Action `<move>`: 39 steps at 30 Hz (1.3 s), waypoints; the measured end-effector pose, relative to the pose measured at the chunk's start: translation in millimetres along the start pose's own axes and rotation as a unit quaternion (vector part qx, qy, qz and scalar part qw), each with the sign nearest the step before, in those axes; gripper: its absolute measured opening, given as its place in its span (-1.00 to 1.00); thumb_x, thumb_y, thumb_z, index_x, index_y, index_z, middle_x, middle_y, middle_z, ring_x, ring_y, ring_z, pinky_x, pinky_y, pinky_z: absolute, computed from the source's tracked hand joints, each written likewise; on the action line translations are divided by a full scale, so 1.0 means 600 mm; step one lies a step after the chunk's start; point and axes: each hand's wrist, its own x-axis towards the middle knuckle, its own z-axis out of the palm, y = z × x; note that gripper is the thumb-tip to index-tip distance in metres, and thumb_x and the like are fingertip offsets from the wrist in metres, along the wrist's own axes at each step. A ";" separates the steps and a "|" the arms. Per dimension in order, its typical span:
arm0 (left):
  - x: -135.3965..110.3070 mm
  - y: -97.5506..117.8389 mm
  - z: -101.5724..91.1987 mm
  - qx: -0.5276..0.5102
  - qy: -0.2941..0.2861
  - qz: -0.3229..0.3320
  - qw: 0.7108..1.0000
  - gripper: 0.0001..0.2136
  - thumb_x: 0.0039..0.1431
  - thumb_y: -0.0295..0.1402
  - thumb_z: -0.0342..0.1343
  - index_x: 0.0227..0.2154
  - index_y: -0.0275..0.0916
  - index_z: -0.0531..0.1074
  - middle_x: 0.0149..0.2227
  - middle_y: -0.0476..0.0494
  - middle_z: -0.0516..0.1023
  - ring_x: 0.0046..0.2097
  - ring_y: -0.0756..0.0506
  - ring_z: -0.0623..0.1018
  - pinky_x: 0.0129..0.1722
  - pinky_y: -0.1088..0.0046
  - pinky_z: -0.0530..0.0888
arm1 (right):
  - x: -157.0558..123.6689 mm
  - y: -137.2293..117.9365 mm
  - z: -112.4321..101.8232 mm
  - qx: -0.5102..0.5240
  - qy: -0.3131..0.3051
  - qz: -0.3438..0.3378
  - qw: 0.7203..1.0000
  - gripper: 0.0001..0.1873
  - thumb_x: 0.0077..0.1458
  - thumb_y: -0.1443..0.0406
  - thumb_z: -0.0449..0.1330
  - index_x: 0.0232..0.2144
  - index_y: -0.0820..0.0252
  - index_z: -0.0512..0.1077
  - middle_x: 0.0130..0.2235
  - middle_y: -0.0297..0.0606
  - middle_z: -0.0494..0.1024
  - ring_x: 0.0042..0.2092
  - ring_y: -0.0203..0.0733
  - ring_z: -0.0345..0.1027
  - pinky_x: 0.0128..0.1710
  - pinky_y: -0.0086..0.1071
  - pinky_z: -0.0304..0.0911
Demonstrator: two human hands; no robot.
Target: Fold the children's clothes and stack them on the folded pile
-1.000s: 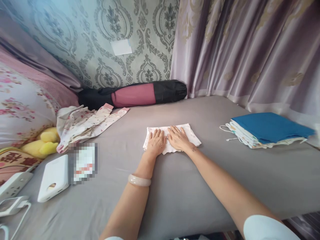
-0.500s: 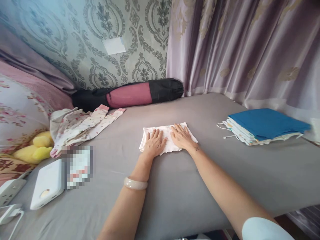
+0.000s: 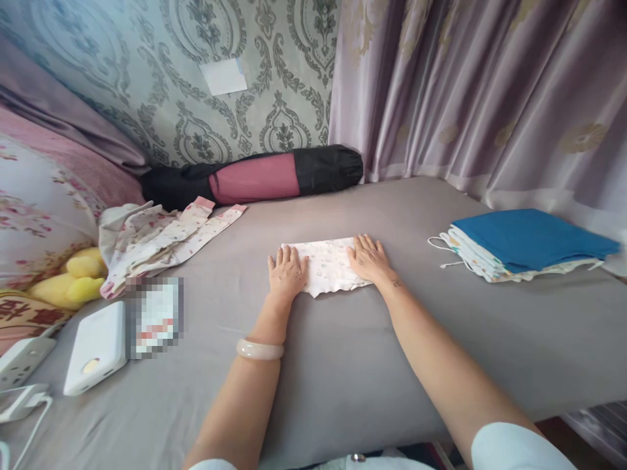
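Observation:
A folded piece of pale pink fabric with a small print [image 3: 327,264] lies flat on the grey bed sheet [image 3: 353,359]. My left hand [image 3: 287,271] rests palm down over its left end, fingers stretched out. On the right end lies my right hand [image 3: 368,256], also flat with the fingers extended. Both hands press on the cloth without gripping it. The fabric's side edges are partly hidden under the hands, and its near edge looks wavy.
At right sits a folded stack topped with blue cloth [image 3: 533,238]. Crumpled printed clothing [image 3: 157,241], a yellow plush toy [image 3: 73,281], a white power bank [image 3: 95,346] and a power strip [image 3: 27,359] are at left. A black and pink rolled bag [image 3: 255,177] lies along the wall.
My hands have slid apart toward the two ends of the fabric, uncovering its printed middle. The camera view has shifted slightly.

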 end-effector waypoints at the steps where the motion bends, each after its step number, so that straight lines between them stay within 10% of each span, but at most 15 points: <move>1: 0.000 -0.001 0.000 -0.001 -0.004 -0.001 1.000 -0.44 0.36 -0.12 -0.34 0.27 -0.34 0.14 0.35 -0.33 0.10 0.36 -0.26 0.11 0.29 -0.04 0.05 | 0.001 0.001 0.001 0.001 -0.002 0.000 1.000 -0.34 0.33 0.13 -0.31 0.32 0.39 0.05 0.37 -0.06 0.02 0.39 -0.06 -0.24 0.33 -0.05 -0.27; 10: -0.008 0.026 -0.005 0.004 0.069 0.039 0.997 -0.47 0.37 -0.20 -0.35 0.23 -0.40 0.21 0.30 -0.37 0.20 0.37 -0.27 0.08 0.32 -0.06 -0.02 | -0.023 -0.038 -0.011 0.003 0.080 -0.068 0.995 -0.39 0.31 0.20 -0.26 0.29 0.39 0.13 0.35 -0.02 0.07 0.38 -0.02 -0.18 0.33 0.02 -0.34; 16: -0.021 0.063 -0.001 -0.002 0.018 0.118 0.993 -0.50 0.38 -0.26 -0.33 0.26 -0.37 0.18 0.32 -0.32 0.17 0.36 -0.24 0.10 0.31 0.01 0.06 | -0.039 -0.075 0.004 0.022 0.046 -0.140 0.989 -0.41 0.29 0.26 -0.22 0.30 0.34 0.12 0.35 -0.06 0.07 0.37 -0.02 -0.16 0.33 0.01 -0.31; 39: -0.014 0.051 0.007 -0.005 0.074 0.113 0.991 -0.54 0.35 -0.33 -0.30 0.23 -0.36 0.20 0.28 -0.31 0.25 0.36 -0.23 0.10 0.32 0.02 0.01 | -0.044 -0.096 0.005 0.053 0.059 -0.163 0.983 -0.43 0.29 0.26 -0.20 0.28 0.38 0.15 0.35 -0.05 0.08 0.37 -0.04 -0.16 0.34 0.01 -0.34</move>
